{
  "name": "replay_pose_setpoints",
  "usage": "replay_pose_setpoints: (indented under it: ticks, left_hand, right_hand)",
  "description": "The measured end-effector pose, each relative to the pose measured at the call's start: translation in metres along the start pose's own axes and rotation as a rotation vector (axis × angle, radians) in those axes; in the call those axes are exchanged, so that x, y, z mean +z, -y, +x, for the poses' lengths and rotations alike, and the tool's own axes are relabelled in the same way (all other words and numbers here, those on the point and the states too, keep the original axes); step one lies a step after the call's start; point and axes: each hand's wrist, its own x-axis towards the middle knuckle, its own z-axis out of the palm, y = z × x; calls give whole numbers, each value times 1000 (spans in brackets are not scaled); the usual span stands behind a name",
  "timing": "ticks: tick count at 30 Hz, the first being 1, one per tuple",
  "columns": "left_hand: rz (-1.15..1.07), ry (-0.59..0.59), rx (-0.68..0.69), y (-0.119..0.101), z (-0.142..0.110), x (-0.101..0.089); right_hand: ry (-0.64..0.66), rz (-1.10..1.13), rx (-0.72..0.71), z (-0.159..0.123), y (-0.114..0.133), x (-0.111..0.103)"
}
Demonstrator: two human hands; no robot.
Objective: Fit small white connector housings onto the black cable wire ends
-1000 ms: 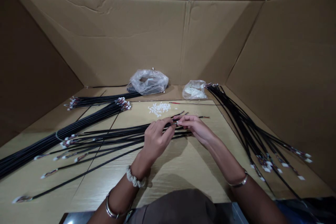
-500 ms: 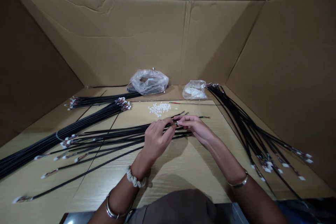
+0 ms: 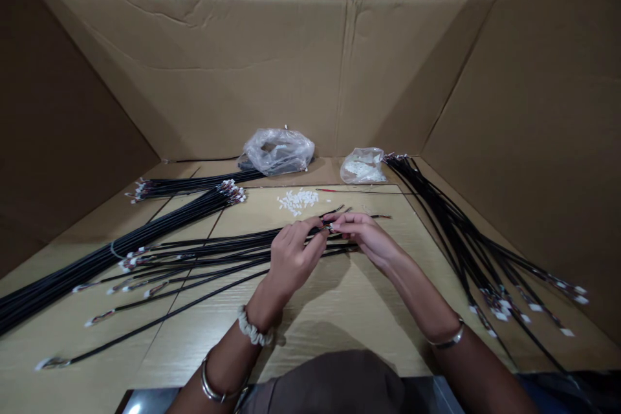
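My left hand (image 3: 297,251) is closed on the end of a black cable, thumb and fingers pinched near its thin coloured wires. Against its fingertips, my right hand (image 3: 366,236) pinches a small white connector (image 3: 330,228) at those wires. The fingers cover much of the connector, so how far the wires sit in it cannot be seen. Beneath and beside the hands lie several black cables (image 3: 208,263), their left ends carrying white connectors (image 3: 130,262). Just beyond the hands is a pile of loose white connectors (image 3: 297,200).
A thick tied bundle of black cables (image 3: 145,233) runs along the left, with another bundle (image 3: 204,184) behind it. More cables (image 3: 453,223) fan out on the right. Two plastic bags (image 3: 279,150) stand at the back. Cardboard walls (image 3: 252,65) enclose the table (image 3: 218,349).
The whole view has shifted slightly, so everything appears a little further right. Both hands keep the same pinch at the cable end, with hardly any finger movement visible.
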Motion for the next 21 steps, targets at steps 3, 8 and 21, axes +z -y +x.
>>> replay_pose_setpoints:
  ticks: [3, 8, 21]
  left_hand:
    - [3, -5, 1, 0, 0, 0]
    - [4, 1, -3, 0, 0, 0]
    - [11, 9, -13, 0, -1, 1]
  right_hand:
    - [-4, -4, 1, 0, 1, 1]
    - [-4, -3, 1, 0, 2, 1]
    - [-7, -18, 2, 1, 1, 1]
